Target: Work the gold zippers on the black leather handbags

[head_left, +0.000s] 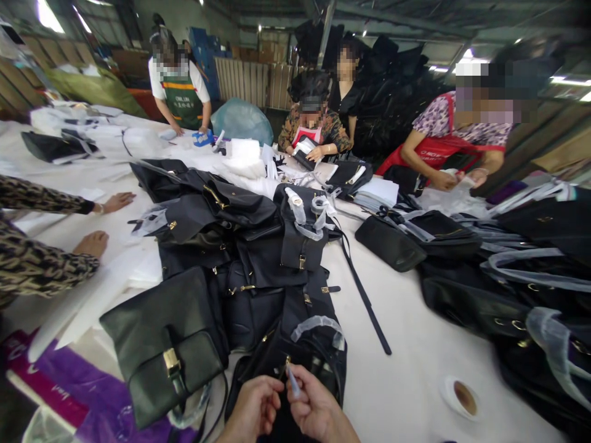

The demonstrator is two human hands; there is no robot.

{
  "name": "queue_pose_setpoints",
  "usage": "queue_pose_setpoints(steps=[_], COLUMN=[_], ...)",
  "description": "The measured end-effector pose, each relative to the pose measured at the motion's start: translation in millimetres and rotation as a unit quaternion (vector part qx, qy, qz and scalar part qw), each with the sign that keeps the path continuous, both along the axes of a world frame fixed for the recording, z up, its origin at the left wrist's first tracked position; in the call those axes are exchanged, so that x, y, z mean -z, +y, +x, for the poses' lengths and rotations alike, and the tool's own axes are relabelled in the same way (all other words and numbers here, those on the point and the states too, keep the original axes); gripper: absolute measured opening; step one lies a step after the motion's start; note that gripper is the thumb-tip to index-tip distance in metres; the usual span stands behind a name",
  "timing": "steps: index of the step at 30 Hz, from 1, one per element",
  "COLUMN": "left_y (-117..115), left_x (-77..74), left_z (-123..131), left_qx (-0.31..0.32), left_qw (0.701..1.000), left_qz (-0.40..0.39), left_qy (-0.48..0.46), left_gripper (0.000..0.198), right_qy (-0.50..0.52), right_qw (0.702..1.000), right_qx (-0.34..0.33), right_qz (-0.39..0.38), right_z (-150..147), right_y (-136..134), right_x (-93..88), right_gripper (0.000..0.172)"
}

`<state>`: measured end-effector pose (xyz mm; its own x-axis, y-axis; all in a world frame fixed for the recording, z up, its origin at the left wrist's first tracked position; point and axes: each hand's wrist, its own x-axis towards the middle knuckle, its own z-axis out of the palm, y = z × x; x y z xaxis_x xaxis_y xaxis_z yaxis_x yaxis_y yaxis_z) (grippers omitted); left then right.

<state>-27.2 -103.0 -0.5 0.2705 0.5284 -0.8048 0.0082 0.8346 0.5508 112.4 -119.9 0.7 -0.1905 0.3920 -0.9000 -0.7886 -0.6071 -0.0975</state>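
Note:
Both my hands are over a black bag [318, 363] at the near edge of the table. My right hand [316, 403] pinches a narrow zipper pull [293, 383] that looks covered in pale, bluish film. Gold-coloured zipper hardware [288, 360] shows just above it. Beside it, my left hand [256, 406] is closed with thumb and forefinger together; what is between them, if anything, is too small to make out. To the left lies a black backpack [173, 344] with a gold clasp, its handle wrapped in clear film.
Black bags [258, 246] are heaped ahead, and more [521, 295] lie at right. A tape roll [462, 397] rests on the white table [392, 394]. A person's patterned sleeves [46, 264] reach in from the left. Several co-workers stand or sit across the table.

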Motion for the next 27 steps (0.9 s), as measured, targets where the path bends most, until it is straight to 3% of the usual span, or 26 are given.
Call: queue_pose_setpoints(steps=[5, 12, 16, 21, 27], left_y=[7.6, 9.9, 10.4, 12.7, 15.5], left_x=[-4.0, -1.2, 4.9, 5.3, 1.8], left_z=[13.7, 27.9, 28.4, 27.5, 27.6], left_qx=[-0.061, -0.070, -0.037, 0.025, 0.055], left_qw=[0.995, 0.990, 0.986, 0.968, 0.952], left_qz=[0.068, 0.083, 0.091, 0.185, 0.226], left_qy=[0.032, 0.088, 0.132, 0.166, 0.198], left_gripper=[0.039, 0.031, 0.027, 0.027, 0.027], right_qy=[-0.086, -0.246, -0.284, -0.276, -0.233], right_qw=[0.995, 0.961, 0.946, 0.945, 0.947], right_qx=[-0.008, -0.004, -0.007, -0.023, -0.073], right_qz=[0.054, 0.127, 0.158, 0.174, 0.210], right_z=[-10.6, -23.9, -27.2, -27.8, -21.3], right_y=[-2.2, -5.2, -4.8, -7.7, -12.2], right_x=[4.8, 13.1, 9.8, 4.5, -0.4], right_gripper=[0.029, 0.040, 0.044, 0.050, 0.069])
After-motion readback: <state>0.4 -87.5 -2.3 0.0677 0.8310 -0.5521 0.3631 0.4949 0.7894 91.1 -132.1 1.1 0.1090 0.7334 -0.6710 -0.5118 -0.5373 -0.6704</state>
